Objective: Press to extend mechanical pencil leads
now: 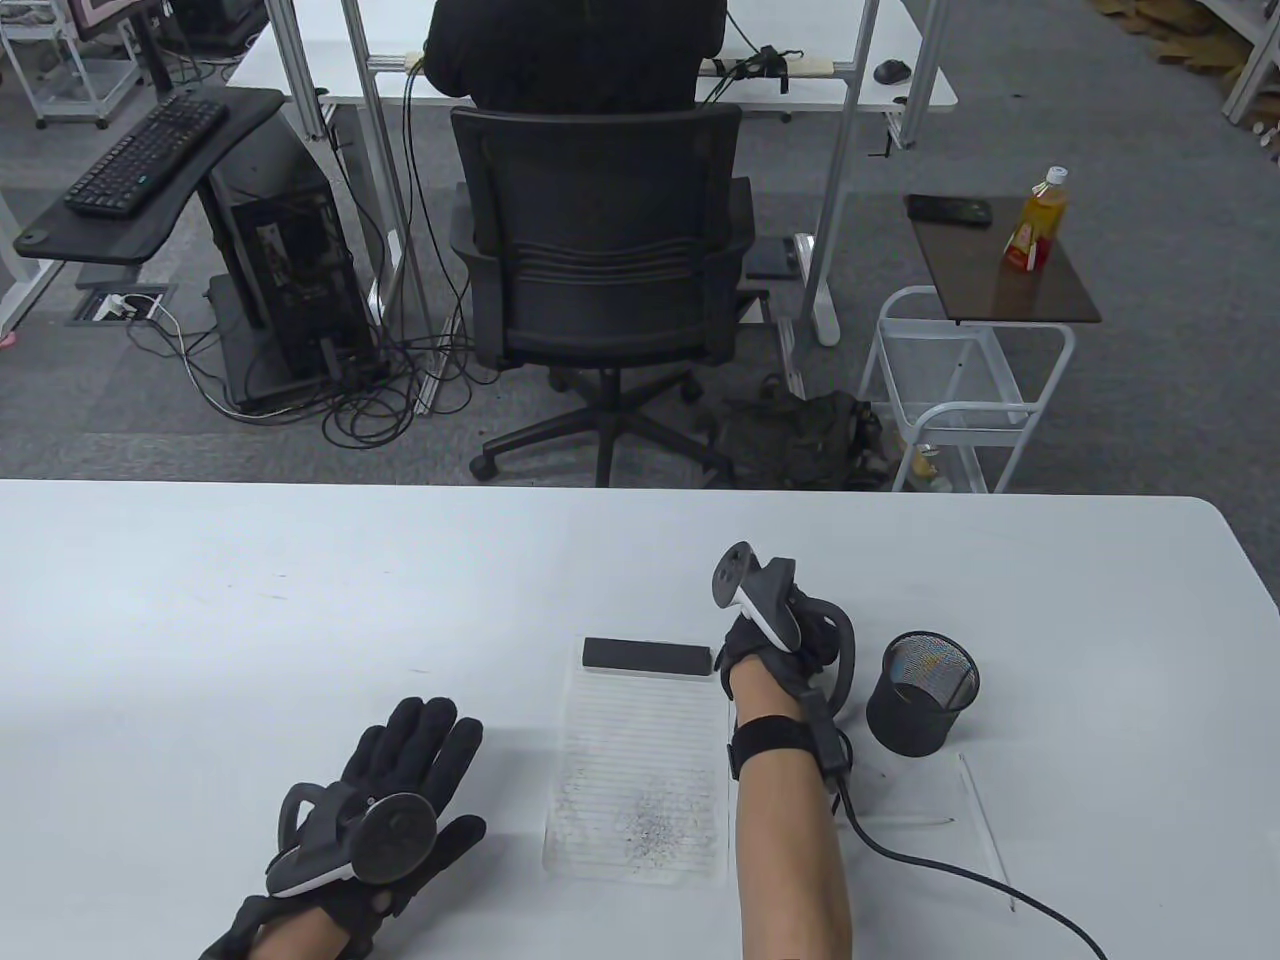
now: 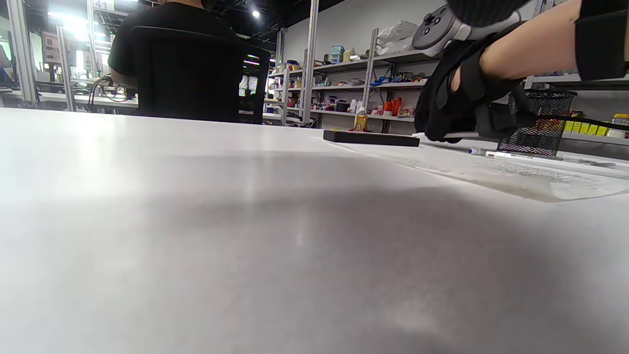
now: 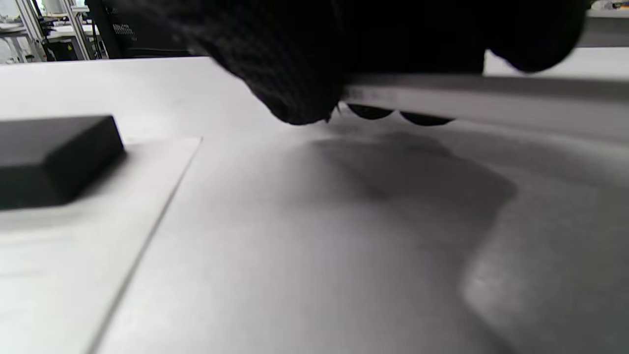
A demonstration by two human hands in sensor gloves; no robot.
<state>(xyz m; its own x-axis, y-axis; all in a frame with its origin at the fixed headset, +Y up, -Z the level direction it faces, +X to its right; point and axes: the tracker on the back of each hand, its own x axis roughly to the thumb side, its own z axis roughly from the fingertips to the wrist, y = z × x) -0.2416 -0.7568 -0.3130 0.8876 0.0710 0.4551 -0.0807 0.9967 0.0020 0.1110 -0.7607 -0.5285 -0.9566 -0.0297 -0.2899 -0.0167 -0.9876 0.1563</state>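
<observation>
In the table view, the left hand [image 1: 400, 790] lies flat on the white table [image 1: 250, 620], palm down, fingers spread and holding nothing. To its right lies a lined sheet of paper [image 1: 640, 760] speckled with dark pencil marks near its lower half, and a black rectangular block [image 1: 646, 656] rests across the sheet's far edge. The right hand [image 1: 775, 645] sits just beyond the sheet's far right corner, curled downward toward the table, beside a black mesh pen cup [image 1: 922, 690]. What its fingers hold is hidden under the hand and tracker here. Two pale mechanical pencils [image 1: 985, 830] lie on the table near the cup, on the person's side of it, well apart from the right hand.

In the left wrist view, the camera sits low over the table [image 2: 196, 221]. The right hand [image 2: 457, 105] hangs down with its fingertips at the tabletop, between the black block [image 2: 371, 138] and the mesh cup [image 2: 535, 123]. A slim pale pencil [image 2: 521, 156] lies on the surface in front of the cup.

In the right wrist view, the gloved fingers [image 3: 295, 64] close around a pale, blurred mechanical pencil [image 3: 442, 96] held nearly level just above the table [image 3: 319, 236]. The black block [image 3: 54, 157] rests on the sheet's [image 3: 73, 255] corner at left.
</observation>
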